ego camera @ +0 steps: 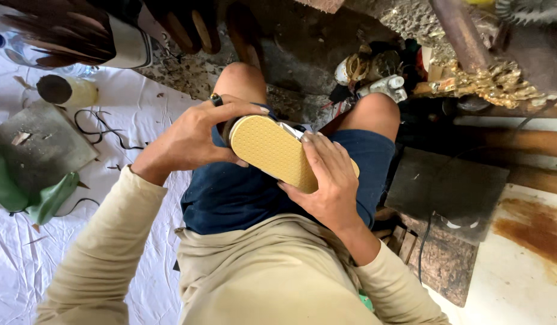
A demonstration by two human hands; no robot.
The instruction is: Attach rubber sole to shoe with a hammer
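Note:
I sit with a yellow textured shoe sole (272, 147) held over my lap, its patterned face up. My left hand (194, 135), with a dark ring on one finger, grips the sole's rounded end, thumb across the top edge. My right hand (329, 180) clasps the other end, covering part of it. A small metal blade or tool (289, 130) pokes out between my right fingers and the sole's far edge. What lies under the sole is hidden.
A white sheet (110, 120) covers the floor at left, with a grey board (40, 144), green material (43, 198), a jar (68, 90) and dark trimmings (101, 126). A dark slab (450, 186) and wooden scraps (399, 238) sit right; cluttered tools (381, 75) lie ahead.

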